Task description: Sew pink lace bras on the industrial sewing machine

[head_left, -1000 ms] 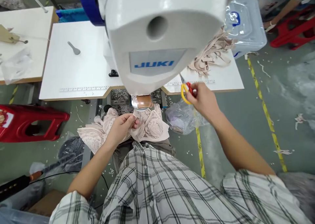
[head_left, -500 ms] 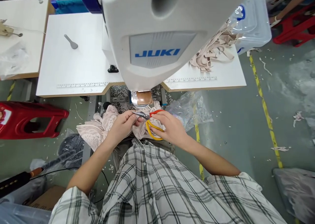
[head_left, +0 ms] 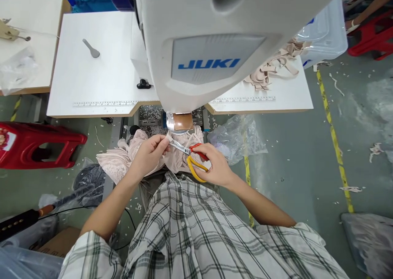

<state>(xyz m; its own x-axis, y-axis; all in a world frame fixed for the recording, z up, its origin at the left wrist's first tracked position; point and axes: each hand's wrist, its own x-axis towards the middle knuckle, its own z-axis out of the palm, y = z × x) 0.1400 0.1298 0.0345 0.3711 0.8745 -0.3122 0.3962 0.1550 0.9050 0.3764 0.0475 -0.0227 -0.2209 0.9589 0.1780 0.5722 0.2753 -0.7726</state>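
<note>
My right hand grips a pair of scissors by its red and yellow handles. The metal blades point left, their tips beside the fingers of my left hand. Those fingers are pinched on pale pink lace fabric, which hangs below the blades over my lap. More of the same lace lies bunched to the left, under my left wrist. Just beyond both hands is the head of a white JUKI sewing machine; its needle is hidden from view.
A white worktable with a ruler strip along its front edge spans both sides of the machine. Beige fabric strips lie at its right, near a clear plastic bin. A red stool stands left; a clear plastic bag lies right.
The scissors have moved slightly right and down with my right hand, and their blades now show more. My view has shifted a little, so the machine head sits further right.
</note>
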